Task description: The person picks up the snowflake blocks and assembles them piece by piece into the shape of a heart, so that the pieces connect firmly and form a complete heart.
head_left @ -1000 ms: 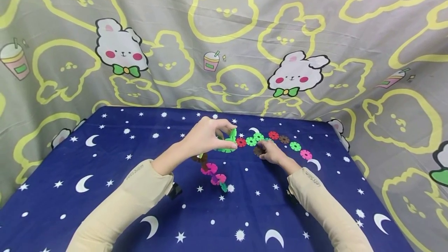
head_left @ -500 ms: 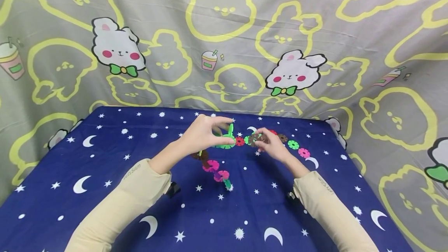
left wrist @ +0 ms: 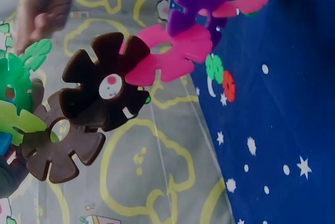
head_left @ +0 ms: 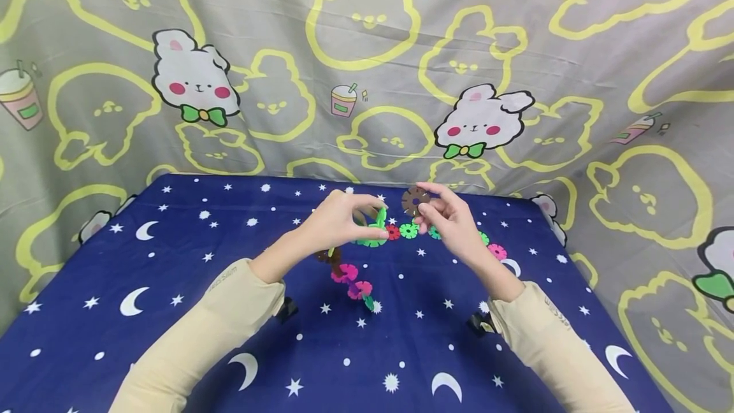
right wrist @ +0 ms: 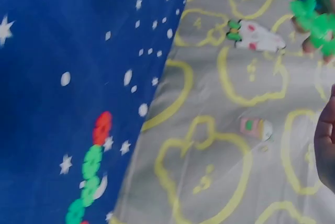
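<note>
My left hand (head_left: 332, 225) pinches a chain of interlocking flower-shaped plastic discs by its green end (head_left: 375, 234). The chain hangs down toward me through brown discs (left wrist: 110, 56), pink discs (left wrist: 167, 59) and a purple disc (left wrist: 199, 1) to a green tip (head_left: 369, 303). My right hand (head_left: 455, 222) pinches a single brown disc (head_left: 411, 201) between thumb and fingers, raised above the table just right of the chain. The brown disc and chain are apart. In the right wrist view only an edge of the right hand (right wrist: 325, 140) shows; its disc is out of sight.
Loose discs lie in a row on the dark blue star-patterned cloth (head_left: 344, 362): red (head_left: 392, 232), green (head_left: 408, 231), teal (head_left: 434, 232) and pink (head_left: 497, 251), several partly behind the right hand. A grey cartoon curtain (head_left: 275, 11) hangs behind the table.
The right hand has picked the brown disc up from the table and raised it toward the level of the left hand. The left hand stays nearly still with the chain.
</note>
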### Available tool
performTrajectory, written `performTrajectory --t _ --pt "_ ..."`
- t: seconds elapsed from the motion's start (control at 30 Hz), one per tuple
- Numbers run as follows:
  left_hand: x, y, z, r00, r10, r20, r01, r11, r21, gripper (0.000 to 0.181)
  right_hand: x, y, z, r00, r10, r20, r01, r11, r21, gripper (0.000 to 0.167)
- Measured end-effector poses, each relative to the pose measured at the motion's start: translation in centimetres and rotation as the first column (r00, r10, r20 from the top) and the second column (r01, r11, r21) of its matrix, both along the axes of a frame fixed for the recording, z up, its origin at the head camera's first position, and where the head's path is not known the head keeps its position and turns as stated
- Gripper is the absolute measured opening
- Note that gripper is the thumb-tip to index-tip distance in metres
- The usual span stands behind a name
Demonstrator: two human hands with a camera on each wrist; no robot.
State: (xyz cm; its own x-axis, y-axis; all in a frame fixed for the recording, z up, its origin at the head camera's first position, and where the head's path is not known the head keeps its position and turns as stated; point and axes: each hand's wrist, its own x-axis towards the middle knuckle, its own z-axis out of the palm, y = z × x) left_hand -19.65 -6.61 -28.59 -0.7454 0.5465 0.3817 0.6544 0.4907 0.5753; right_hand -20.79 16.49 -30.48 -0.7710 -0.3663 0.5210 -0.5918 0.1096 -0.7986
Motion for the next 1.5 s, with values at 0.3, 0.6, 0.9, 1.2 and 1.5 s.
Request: performTrajectory --t 0.3,0.6,0.9,1.2,1.5 --pt "0.3 0.8 0.2 0.999 -0.039 -0.012 0.038 0.996 -0.078 0.039 1.3 -1.6 0.5 0.974 -0.004 -0.227 0.026 0.995 0.092 0.032" --pt "0.4 0.5 0.3 0.998 -0.067 -0.019 0.067 0.998 0.001 0.023 1.6 -2.5 0.7 0.939 0.025 -0.344 0.031 0.987 0.156 0.031" --pt "0.5 0.6 1.1 0.996 -0.091 -0.005 0.091 0.996 -0.010 0.017 1.6 -2.7 0.9 0.923 0.078 -0.376 -0.003 0.981 0.196 0.031" --pt "0.2 1.2 1.2 0.987 -0.158 0.044 0.157 0.987 0.020 0.019 1.9 -1.6 0.8 0.940 0.101 -0.327 -0.042 0.983 0.181 0.037" --pt "-0.5 0.9 0.5 0.966 -0.217 0.138 0.219 0.976 0.001 0.030 2.1 -1.9 0.0 0.943 0.008 -0.332 0.017 0.997 0.072 0.036"
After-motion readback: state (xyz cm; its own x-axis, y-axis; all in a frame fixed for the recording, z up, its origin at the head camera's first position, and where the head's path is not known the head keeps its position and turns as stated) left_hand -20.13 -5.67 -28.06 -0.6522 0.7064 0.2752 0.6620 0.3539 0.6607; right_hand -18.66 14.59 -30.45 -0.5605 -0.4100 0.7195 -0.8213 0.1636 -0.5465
